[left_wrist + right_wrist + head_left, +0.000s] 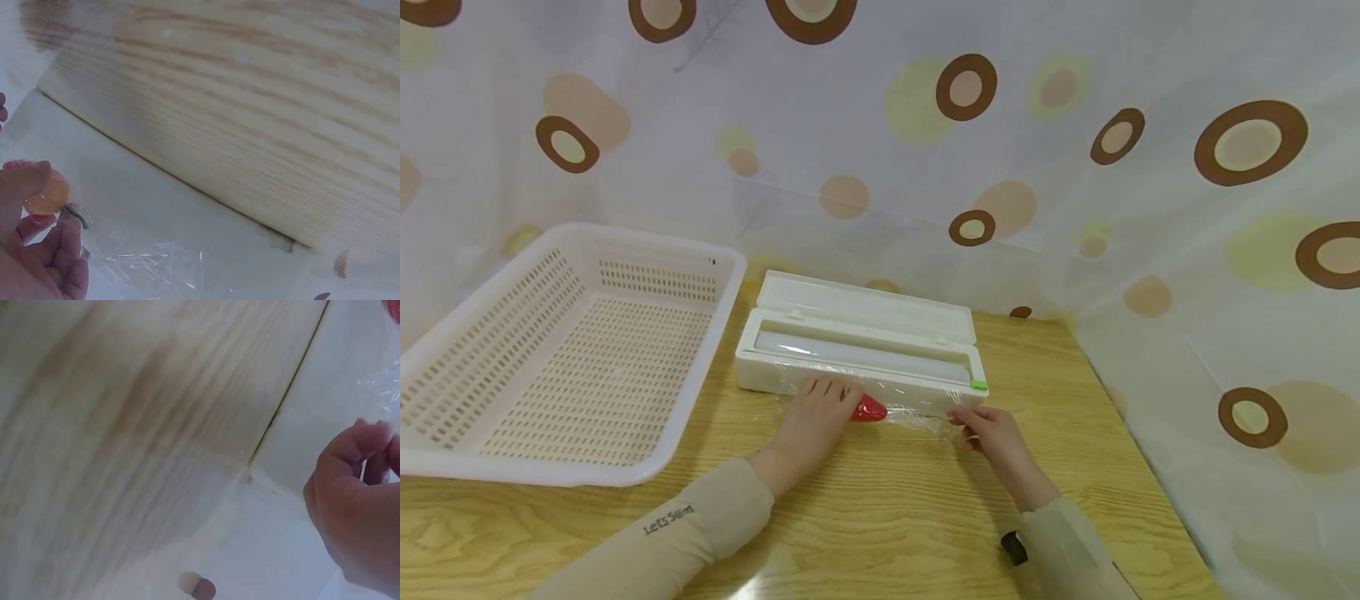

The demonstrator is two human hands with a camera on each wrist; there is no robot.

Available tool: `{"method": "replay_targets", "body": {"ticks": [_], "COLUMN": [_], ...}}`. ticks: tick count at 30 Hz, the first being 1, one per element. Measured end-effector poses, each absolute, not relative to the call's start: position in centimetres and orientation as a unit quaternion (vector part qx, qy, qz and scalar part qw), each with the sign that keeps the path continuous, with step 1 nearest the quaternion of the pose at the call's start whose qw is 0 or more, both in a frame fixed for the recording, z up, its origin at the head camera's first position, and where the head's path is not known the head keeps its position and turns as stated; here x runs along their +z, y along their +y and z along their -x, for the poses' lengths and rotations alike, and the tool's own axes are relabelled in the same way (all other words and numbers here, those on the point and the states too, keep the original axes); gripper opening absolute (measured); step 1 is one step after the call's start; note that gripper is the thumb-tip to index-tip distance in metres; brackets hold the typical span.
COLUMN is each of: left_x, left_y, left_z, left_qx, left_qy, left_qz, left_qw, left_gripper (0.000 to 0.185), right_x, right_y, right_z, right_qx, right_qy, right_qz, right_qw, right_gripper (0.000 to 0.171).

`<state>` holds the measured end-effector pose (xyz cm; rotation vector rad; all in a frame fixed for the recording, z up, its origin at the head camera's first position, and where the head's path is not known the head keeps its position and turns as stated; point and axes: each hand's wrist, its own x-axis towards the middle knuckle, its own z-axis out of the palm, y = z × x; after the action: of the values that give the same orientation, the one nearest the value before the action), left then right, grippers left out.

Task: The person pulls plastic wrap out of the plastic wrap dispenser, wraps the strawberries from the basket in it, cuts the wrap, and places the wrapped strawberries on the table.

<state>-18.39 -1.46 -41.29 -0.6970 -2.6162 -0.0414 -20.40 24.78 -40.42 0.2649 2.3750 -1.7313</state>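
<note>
Right now, step in hand: a sheet of clear cling film [917, 414] is drawn out of the long white plastic wrap dispenser box [857, 350] and lies over a small red, peach-tinted fruit [869, 409] on the pale wood-grain table [880, 508].
Left hand: the left hand [811, 417] lies on the film just beside the fruit, fingers bent over it; the wrist view shows thumb and fingers curled round the fruit through the wrap.
Right hand: the right hand [992, 433] pinches the film's edge near the box's green slider tab [978, 384], fingertips closed on the wrap.
Doing it well: judging by the slack wrinkles, the film wants even tension from the right hand while the left keeps the fruit steady, so the sheet does not cling to itself.
Head view alone: the open lid, the roll inside, and the white perforated plastic basket [550, 358] to the left, well apart from the hands.
Left wrist view alone: the fruit's orange side and a dark stem [76, 216], with crinkled film beneath.
Right wrist view alone: the curled fingers [356, 450] close up; the film is only a faint glint.
</note>
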Motion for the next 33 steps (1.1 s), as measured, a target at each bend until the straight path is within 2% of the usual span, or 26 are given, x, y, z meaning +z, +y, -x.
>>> {"method": "replay_targets", "body": {"ticks": [7, 8, 11, 14, 16, 18, 23, 28, 30, 33], "left_x": [-41.5, -41.5, -41.5, -41.5, -41.5, -41.5, -41.5, -41.5, -41.5, -41.6], "left_y": [-1.4, -1.4, -1.3, -1.3, -1.4, -1.4, -1.3, -1.3, -1.4, -1.5], "left_z": [18.5, 18.5, 18.4, 18.4, 18.5, 18.4, 18.5, 18.7, 18.8, 18.9], "left_qx": [-0.011, -0.011, -0.014, -0.018, -0.018, -0.017, -0.010, -0.016, -0.017, -0.021], "left_qy": [-0.941, -0.940, -0.939, -0.938, -0.938, -0.937, -0.936, -0.942, -0.943, -0.942], "left_qz": [0.252, 0.252, 0.253, 0.256, 0.257, 0.259, 0.259, 0.254, 0.252, 0.249], "left_qw": [0.227, 0.230, 0.233, 0.232, 0.231, 0.232, 0.239, 0.219, 0.215, 0.223], "left_gripper": [0.023, 0.023, 0.024, 0.025, 0.024, 0.024, 0.024, 0.025, 0.025, 0.024], "right_x": [-40.2, -40.1, -40.0, -39.9, -40.0, -40.3, -40.8, -41.0, -41.0, -40.9], "right_y": [24.5, 24.4, 24.2, 24.0, 23.9, 23.9, 24.4, 24.8, 24.9, 25.1], "right_z": [20.3, 20.3, 20.2, 20.3, 20.4, 20.8, 22.0, 22.7, 22.9, 22.9], "right_qx": [-0.605, -0.609, -0.621, -0.626, -0.629, -0.631, -0.652, -0.673, -0.677, -0.678], "right_qy": [0.782, 0.778, 0.766, 0.759, 0.755, 0.751, 0.732, 0.711, 0.706, 0.706], "right_qz": [-0.119, -0.126, -0.147, -0.166, -0.173, -0.179, -0.172, -0.157, -0.154, -0.152], "right_qw": [0.089, 0.087, 0.077, 0.071, 0.071, 0.074, 0.098, 0.130, 0.136, 0.137], "right_gripper": [0.013, 0.015, 0.040, 0.072, 0.075, 0.068, 0.033, 0.008, 0.004, 0.008]}}
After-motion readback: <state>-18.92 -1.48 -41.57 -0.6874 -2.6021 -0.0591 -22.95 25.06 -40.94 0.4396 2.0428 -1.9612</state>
